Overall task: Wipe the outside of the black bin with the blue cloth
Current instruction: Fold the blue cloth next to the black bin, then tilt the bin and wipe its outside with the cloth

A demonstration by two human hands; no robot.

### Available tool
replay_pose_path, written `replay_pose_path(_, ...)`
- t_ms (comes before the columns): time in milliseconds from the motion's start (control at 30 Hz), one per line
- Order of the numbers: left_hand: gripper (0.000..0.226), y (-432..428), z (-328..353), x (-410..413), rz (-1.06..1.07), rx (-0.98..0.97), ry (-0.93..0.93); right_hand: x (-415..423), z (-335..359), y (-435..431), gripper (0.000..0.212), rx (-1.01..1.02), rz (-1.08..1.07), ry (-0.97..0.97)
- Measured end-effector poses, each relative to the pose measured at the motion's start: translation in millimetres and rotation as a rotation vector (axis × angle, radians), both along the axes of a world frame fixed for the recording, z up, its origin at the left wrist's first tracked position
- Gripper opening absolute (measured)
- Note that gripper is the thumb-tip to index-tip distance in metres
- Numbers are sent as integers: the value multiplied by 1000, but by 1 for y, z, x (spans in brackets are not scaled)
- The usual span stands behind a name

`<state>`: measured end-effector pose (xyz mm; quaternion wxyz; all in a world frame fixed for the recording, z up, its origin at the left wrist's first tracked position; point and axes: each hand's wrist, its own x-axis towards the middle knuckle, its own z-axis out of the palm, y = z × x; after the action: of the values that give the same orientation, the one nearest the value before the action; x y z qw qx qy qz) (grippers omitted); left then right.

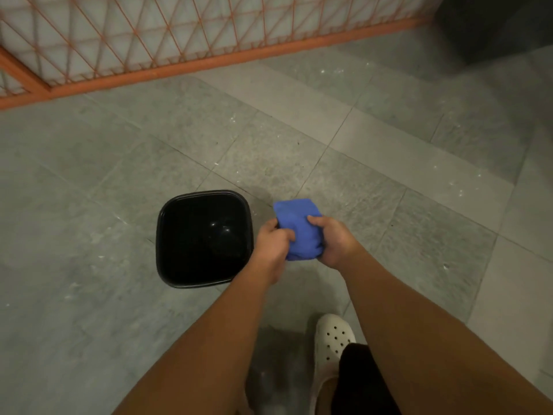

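Together, the left hand (273, 242) and right hand (333, 241) clutch the bunched blue cloth (299, 227) just right of the upright black bin (167, 223).

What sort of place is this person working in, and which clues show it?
Probably an indoor hall or lobby, though I cannot be sure: grey stone floor tiles, an orange lattice screen along the far edge, and a small black bin standing on the floor.

Open floor (374, 139) surrounds the black bin (167, 265); lattice screen (185, 34) stands well behind.
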<state>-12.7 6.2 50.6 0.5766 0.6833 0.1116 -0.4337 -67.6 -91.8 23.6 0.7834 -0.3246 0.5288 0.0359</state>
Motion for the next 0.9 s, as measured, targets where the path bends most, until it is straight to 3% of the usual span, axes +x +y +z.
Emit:
replay_pose_path(67, 48, 3, 3, 0, 28, 8, 25, 2, 4, 1, 33, -48, -5, -58)
replay_pose_path(233, 39, -1, -5, -14, 93, 121, 84, -3, 6, 6, 26, -147, 14, -146)
replay_pose_path(333, 26, -5, -2, -22, 26, 236, -38, -6, 10, 4, 18, -136, -31, -172)
replay_pose_path(500, 30, 0, -4, -19, -37, 248, -180, -2, 9, 1, 48, -60, -97, -202)
replay_pose_path(667, 33, 12, -20, -7, -187, 295, -357, 8, 2, 8, 40, 25, -56, -201)
replay_pose_path(800, 38, 29, -33, -5, -359, 555, -701, 15, -11, 8, 41, 23, -56, -134)
replay_pose_path(900, 45, 46, -45, 0, -428, 696, -828, 18, -23, 7, 31, -50, 7, -112)
